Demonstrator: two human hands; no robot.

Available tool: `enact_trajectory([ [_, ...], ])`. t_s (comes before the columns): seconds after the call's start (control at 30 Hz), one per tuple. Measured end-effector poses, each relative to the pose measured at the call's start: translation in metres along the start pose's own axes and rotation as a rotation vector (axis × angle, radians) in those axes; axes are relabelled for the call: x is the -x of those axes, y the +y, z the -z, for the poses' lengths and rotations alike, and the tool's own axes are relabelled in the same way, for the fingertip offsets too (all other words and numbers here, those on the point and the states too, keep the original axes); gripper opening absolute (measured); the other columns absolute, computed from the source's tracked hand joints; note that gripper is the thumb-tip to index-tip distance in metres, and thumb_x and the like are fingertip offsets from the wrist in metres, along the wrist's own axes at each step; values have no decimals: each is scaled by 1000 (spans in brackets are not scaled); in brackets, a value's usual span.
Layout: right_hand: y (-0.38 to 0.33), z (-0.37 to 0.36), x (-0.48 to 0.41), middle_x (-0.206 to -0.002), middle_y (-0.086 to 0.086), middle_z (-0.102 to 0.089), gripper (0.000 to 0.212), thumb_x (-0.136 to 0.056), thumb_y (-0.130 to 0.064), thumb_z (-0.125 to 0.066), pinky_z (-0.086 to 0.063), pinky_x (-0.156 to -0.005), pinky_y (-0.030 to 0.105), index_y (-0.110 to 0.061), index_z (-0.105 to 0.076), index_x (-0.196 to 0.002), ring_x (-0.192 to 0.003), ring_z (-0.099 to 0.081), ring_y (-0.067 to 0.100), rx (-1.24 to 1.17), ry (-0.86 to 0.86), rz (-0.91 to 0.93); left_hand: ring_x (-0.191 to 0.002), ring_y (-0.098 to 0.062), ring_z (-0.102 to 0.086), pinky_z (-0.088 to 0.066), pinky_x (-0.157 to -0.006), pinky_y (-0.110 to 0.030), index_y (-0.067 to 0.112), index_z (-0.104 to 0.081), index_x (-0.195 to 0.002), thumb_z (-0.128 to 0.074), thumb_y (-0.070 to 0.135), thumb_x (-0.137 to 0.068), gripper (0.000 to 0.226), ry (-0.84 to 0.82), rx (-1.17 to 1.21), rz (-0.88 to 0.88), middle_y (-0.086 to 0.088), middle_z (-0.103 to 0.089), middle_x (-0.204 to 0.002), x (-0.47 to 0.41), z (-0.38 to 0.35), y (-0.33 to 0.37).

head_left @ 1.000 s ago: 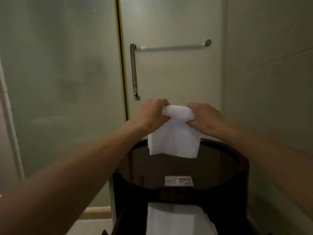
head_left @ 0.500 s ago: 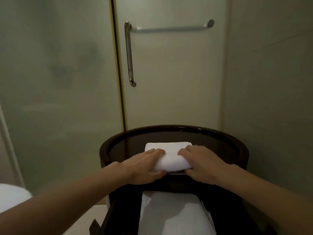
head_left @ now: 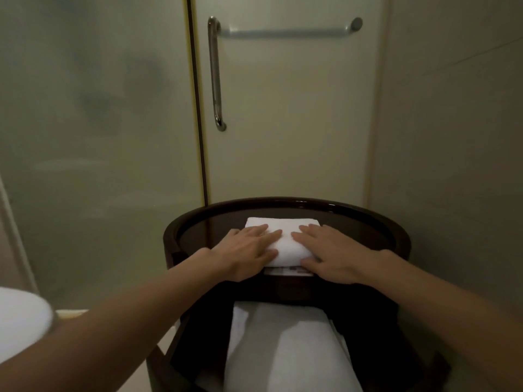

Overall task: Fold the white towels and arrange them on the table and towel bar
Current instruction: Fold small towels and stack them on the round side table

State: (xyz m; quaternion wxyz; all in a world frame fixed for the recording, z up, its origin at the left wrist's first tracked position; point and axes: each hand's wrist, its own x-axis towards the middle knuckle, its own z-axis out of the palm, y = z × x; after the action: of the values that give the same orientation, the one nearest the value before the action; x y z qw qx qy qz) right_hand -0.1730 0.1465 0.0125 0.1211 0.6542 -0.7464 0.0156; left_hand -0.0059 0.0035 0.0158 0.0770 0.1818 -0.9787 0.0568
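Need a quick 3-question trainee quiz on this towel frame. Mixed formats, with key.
1. True or false: a towel hangs on the horizontal metal towel bar.
2. Multiple choice: the small folded white towel lies on A) the round dark wooden table, B) the floor, C) the bar.
3. Fill in: the left hand and right hand press on that towel with fingers ____ (flat or curled).
Key: 1 false; 2 A; 3 flat.
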Motion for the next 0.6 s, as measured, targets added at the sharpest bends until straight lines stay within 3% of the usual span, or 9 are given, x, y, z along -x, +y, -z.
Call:
enact_trajectory([
  [0.23, -6, -19, 3, -152, 4, -37, 49, -102, -35, -29, -23, -115, 33, -19, -30, -148, -138, -34, 21, -55, 163, 44, -142, -21, -23, -16, -116, -34, 32, -21, -149, -31, 39, -100, 50, 62, 126, -91, -6, -27, -155, -3, -10, 1],
  [0.6, -4, -20, -7, -146, 6, -43, 44, -102, -31, -30, -34, -109, 39, -19, -37, -144, -129, -43, 24, -16, 116, 26, -144, -18, -18, -11, -116, -33, 37, -20, -148, -29, 41, -101, 48, 9, 148, -40, 1, -22, -157, -16, -19, -3],
])
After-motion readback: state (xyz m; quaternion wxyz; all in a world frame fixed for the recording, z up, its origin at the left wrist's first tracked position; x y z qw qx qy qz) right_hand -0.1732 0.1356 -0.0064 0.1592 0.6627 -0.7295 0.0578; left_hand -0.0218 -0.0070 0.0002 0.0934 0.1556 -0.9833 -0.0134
